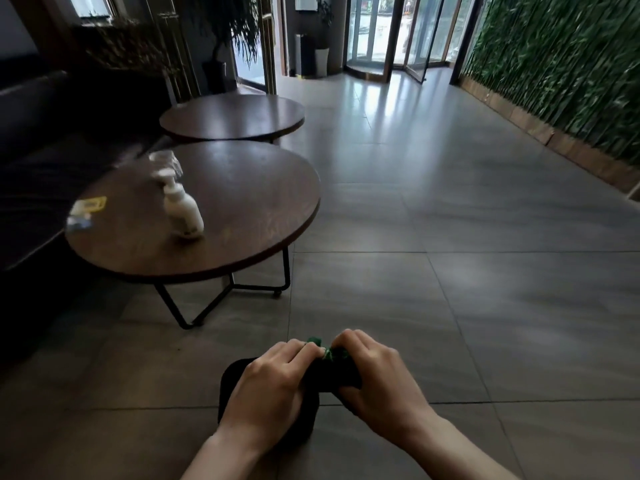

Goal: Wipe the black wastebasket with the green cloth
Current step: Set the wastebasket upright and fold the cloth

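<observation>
Wastebasket: black wastebasket (231,382) on the floor (450,271), near centre, mostly hidden under both hands.
Cloth: green cloth (325,351) bunched above the wastebasket, between the hands.
Left hand (266,386): grip curled round the cloth.
Right hand (377,375): grip pinching the cloth.
Tabletop (242,209): round, far left, carrying a white pump bottle (181,207).

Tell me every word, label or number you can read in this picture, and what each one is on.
None can be read.
White pump bottle on the near round table: a label near its base, too blurred to read.
Yellow packet at the table's left edge: dark marks, blurred.
Small white and blue item beside it: too blurred.
Framed board on the far wall: too small.
Green cloth and black wastebasket: no print visible.
</observation>
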